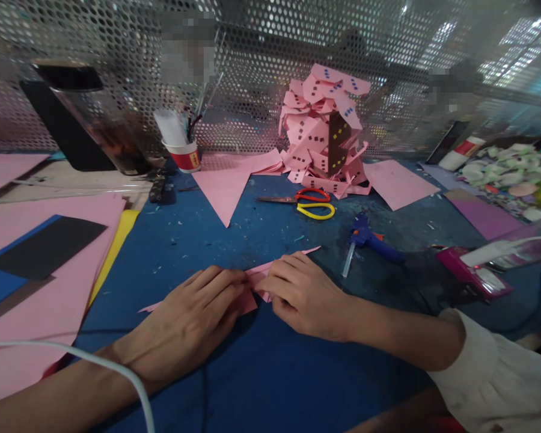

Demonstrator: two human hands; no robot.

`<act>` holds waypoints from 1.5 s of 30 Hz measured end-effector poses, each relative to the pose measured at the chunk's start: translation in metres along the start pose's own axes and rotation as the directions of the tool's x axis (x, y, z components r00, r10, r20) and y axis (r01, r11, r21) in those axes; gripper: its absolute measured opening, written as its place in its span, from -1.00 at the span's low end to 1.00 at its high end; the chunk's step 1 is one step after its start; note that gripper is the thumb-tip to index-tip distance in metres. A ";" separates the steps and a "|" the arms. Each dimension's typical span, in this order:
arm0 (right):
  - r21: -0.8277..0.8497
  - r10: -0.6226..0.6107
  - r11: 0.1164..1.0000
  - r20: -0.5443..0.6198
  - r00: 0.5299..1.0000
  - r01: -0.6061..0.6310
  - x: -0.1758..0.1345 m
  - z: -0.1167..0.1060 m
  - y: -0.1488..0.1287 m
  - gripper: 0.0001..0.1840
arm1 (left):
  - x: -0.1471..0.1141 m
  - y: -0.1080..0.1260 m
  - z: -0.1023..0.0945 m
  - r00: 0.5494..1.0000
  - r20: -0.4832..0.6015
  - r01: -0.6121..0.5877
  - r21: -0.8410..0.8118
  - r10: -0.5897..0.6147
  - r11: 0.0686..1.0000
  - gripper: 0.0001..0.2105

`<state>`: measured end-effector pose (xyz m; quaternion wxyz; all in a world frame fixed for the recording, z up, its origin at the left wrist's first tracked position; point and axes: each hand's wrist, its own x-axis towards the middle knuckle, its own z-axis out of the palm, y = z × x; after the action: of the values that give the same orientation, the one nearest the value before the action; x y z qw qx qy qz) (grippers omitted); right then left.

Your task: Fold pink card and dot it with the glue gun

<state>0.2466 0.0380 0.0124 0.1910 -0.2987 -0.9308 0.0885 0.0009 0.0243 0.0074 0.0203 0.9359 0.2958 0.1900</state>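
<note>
Blue tabletop: lower centre.
Pink paper: under both hands, long axis rising rightward.
Left hand: over left half, grip hidden.
Right hand: pinching right half, equally near.

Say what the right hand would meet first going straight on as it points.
Beyond the pink paper it holds, the right hand would probably meet the left hand first, though exact depth is unclear.

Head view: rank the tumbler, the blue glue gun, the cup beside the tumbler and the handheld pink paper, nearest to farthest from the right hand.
1. Handheld pink paper: touching the right hand.
2. Blue glue gun: ahead, to the right.
3. Cup: far side, left.
4. Tumbler: farther left, past the cup.
</note>
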 end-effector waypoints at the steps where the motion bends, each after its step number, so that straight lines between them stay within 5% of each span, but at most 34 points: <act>1: -0.007 0.002 1.000 0.008 1.000 -0.002 0.000 0.000 0.000 -0.75 | 0.000 0.000 0.000 1.000 -0.005 -0.002 -0.006 0.002 1.000 -0.84; 20: -0.091 0.016 0.996 0.106 0.994 -0.007 0.003 -0.001 -0.002 -0.74 | -0.003 -0.002 0.001 0.998 0.025 0.051 -0.099 -0.049 0.994 -0.70; 45: -0.012 -0.078 0.997 0.026 0.997 0.078 -0.003 -0.006 0.004 -0.84 | 0.000 -0.003 0.000 1.000 0.010 -0.007 -0.026 0.007 1.000 -0.83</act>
<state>0.2530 0.0400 0.0157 0.1804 -0.2623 -0.9447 0.0787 -0.0012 0.0267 0.0069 0.0332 0.9376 0.2900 0.1892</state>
